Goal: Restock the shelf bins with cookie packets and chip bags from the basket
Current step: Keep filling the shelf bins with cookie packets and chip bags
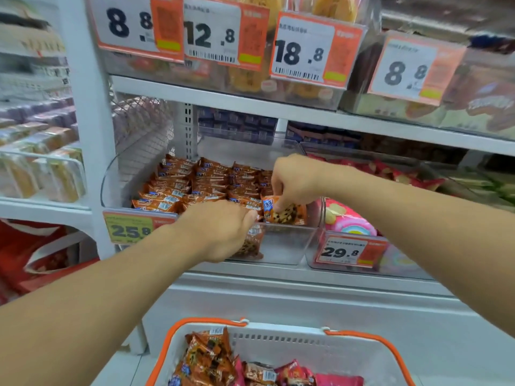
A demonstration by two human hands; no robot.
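Note:
A clear shelf bin (284,246) holds rows of orange cookie packets (195,182) in its back and left part; its front right corner is bare. My right hand (295,179) pinches one orange cookie packet (289,214) at the bin's front right. My left hand (220,229) reaches over the front wall, fingers curled on another cookie packet (252,243) standing against that wall. Below, a white basket with orange handles (292,346) holds more orange cookie packets (206,360) and pink and red bags (315,376).
To the right sits a second clear bin (412,266) with pink rolls and red chip bags (373,168) behind. Price tags 25.8 (131,231) and 29.8 (342,252) hang on the bin fronts. An upper shelf (250,104) hangs low overhead. A red bag (33,254) stands at left.

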